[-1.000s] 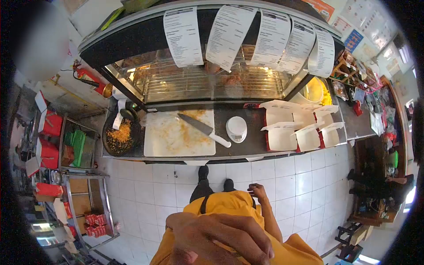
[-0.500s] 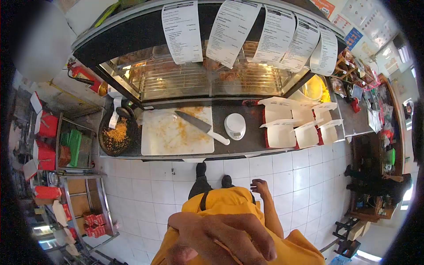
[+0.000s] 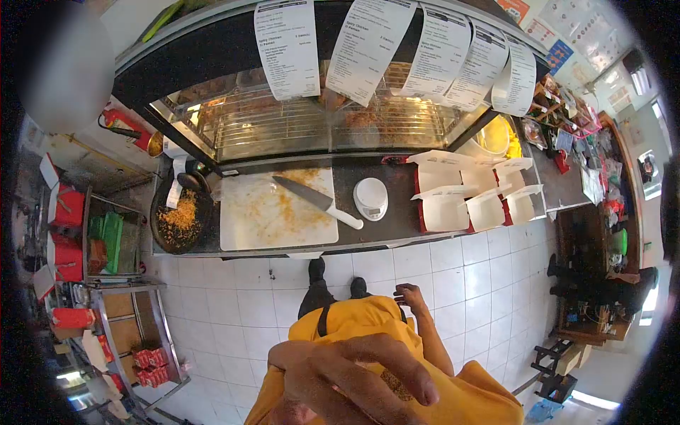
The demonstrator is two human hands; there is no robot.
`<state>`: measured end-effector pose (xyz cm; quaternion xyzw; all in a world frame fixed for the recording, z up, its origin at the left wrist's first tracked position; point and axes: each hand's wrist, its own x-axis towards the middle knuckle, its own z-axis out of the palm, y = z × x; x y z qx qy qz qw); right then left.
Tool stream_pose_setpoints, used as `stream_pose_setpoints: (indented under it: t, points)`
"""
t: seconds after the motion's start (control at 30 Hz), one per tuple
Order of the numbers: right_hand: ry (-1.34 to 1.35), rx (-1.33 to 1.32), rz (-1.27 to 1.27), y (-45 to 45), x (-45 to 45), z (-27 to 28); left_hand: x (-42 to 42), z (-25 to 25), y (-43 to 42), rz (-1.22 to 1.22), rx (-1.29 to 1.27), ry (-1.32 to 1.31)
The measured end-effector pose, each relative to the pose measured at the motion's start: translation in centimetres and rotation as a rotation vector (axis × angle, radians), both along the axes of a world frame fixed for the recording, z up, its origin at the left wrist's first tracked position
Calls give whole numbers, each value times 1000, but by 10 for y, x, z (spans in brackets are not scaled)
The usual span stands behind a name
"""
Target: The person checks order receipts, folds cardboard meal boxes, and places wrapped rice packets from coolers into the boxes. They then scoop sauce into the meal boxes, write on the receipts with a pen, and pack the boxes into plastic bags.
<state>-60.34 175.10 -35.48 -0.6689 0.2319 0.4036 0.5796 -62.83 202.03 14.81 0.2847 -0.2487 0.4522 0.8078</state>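
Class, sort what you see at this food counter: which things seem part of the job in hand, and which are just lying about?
Probably for the job:
chef's knife
cutting board
kitchen scale
open takeaway boxes
printed order slips

Apparently just about:
fire extinguisher
blue plastic bag
red packets

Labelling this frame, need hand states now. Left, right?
Left hand: half-curled, palm hidden; cannot tell if it holds anything.
Right hand: loosely open, nothing visible in it.

Exposure bright, fairly even | warm lamp-like glow inside glass cabinet [image 3: 273,127] | pale sheen on floor tiles [image 3: 457,276] | blown-out highlights far right | fisheye bending, black corners | blurred grey patch [image 3: 67,71] upper left
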Motion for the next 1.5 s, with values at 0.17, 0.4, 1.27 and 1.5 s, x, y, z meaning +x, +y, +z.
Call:
stream_pose_setpoints:
  t: [0.17, 0.4, 1.27, 1.5]
  points:
    - [-2, 15, -14, -5, -5, -9, -9, 9, -2, 26, -18, 111]
    - [13, -37, -16, -1, -12, -8, -11, -4, 2, -34, 20, 2]
    - [33, -72, 12, -21, -34, -9, -35, 1, -20, -17, 52, 7]
    - [28, 29, -78, -45, -53, -31, -37, 1, -45, -93, 29, 59]
